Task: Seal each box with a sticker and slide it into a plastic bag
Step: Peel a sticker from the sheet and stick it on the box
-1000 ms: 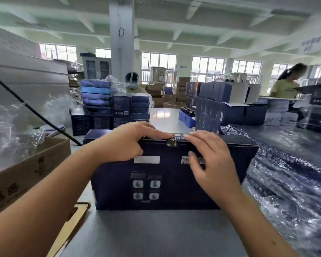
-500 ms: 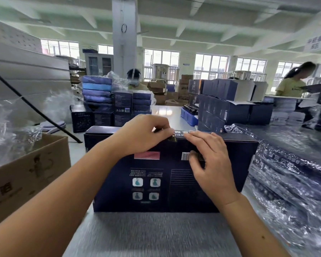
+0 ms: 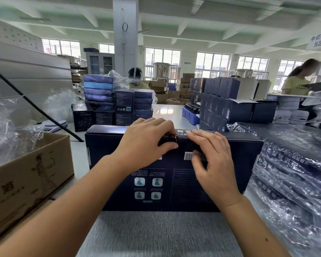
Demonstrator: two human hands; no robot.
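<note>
One dark box (image 3: 119, 182) stood on the grey table (image 3: 156, 234) before me. My left hand (image 3: 146, 143) pinched the sticker (image 3: 171, 135) at its top front edge, and my right hand (image 3: 213, 164) pressed beside it, fingers straight. I judged the box stiff, light, smooth card, best gripped by its ends.

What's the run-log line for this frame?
step: seal box | left hand: pinching sticker at top edge | right hand: resting on box | bagged: no

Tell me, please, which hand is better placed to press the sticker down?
Likely the left hand: it pinches the sticker at the edge of the box; the right hand rests beside it.
</note>
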